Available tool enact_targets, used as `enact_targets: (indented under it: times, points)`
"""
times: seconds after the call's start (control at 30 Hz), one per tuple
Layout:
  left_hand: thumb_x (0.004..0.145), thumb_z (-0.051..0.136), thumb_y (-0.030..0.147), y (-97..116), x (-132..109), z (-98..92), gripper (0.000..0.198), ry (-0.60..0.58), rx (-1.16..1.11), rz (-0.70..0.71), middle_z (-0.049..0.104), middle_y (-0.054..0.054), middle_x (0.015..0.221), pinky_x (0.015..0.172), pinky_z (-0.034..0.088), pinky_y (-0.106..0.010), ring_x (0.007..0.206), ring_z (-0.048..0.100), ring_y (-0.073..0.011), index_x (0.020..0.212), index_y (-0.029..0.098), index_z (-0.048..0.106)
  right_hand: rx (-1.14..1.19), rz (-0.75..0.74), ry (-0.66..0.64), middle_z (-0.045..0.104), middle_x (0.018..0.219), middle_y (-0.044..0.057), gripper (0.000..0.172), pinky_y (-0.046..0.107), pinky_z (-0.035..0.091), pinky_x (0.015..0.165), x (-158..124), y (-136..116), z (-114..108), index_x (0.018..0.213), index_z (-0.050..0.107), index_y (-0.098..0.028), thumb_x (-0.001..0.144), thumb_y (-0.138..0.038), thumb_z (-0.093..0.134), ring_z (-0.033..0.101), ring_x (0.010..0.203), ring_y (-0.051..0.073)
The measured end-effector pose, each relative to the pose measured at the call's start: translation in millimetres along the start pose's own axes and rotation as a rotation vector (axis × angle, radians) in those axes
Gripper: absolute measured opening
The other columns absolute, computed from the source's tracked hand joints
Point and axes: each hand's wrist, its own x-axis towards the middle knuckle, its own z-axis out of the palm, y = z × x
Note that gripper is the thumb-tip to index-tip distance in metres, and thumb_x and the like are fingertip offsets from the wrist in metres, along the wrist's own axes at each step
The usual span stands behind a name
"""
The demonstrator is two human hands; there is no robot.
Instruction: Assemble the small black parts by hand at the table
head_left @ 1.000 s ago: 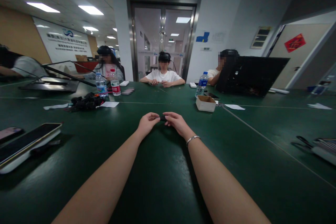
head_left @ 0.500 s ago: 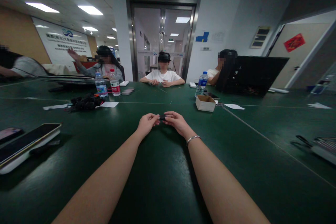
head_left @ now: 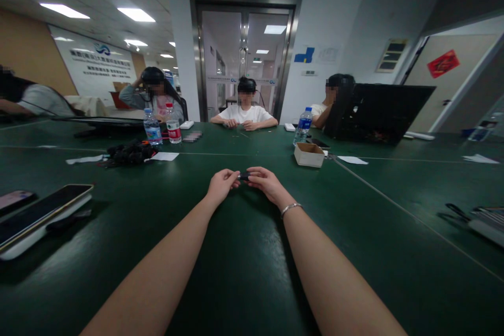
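Observation:
Both my arms reach out over a dark green table (head_left: 244, 273). My left hand (head_left: 221, 185) and my right hand (head_left: 266, 184) meet at the middle of the table, fingers curled, pinching a small black object (head_left: 244, 175) between them. A silver bracelet (head_left: 290, 209) circles my right wrist. What the black object is cannot be made out.
A small cardboard box (head_left: 309, 155) stands beyond my right hand. A pile of black parts (head_left: 128, 153), water bottles (head_left: 151, 127) and paper slips lie at the far left. Phones (head_left: 39, 212) lie at the near left. A laptop (head_left: 378, 113) stands far right. Several people sit across the table.
My hands have barely shifted and still hold the small black object. A person at the far left lowered a raised arm and now has a hand at the head.

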Motion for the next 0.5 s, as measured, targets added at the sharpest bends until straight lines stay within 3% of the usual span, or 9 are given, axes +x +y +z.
enact_targets:
  times: [0.27,0.5]
  points:
    - [0.067,0.066,0.046,4.5,-2.4,-0.7,0.035,-0.006,-0.018,0.004,0.066,-0.002,0.066,0.057,0.041,-0.023,0.061,0.059,-0.0126,0.079,0.014,0.063,0.024,0.010,0.013,0.066,0.083,0.003,0.030,0.026,0.053,0.068,-0.7,-2.0,1.8,0.089,0.065,-0.019,0.061,-0.021,0.076,0.066,0.075,0.014]
    - [0.073,0.061,0.041,2.5,0.3,0.6,0.029,0.017,-0.076,-0.036,0.066,-0.003,0.067,0.057,0.042,-0.023,0.061,0.060,-0.0126,0.081,0.014,0.066,0.031,0.015,0.041,0.066,0.080,0.002,0.029,0.025,0.053,0.067,-0.7,-2.8,2.0,0.089,0.064,-0.018,0.062,-0.021,0.075,0.066,0.073,0.014]
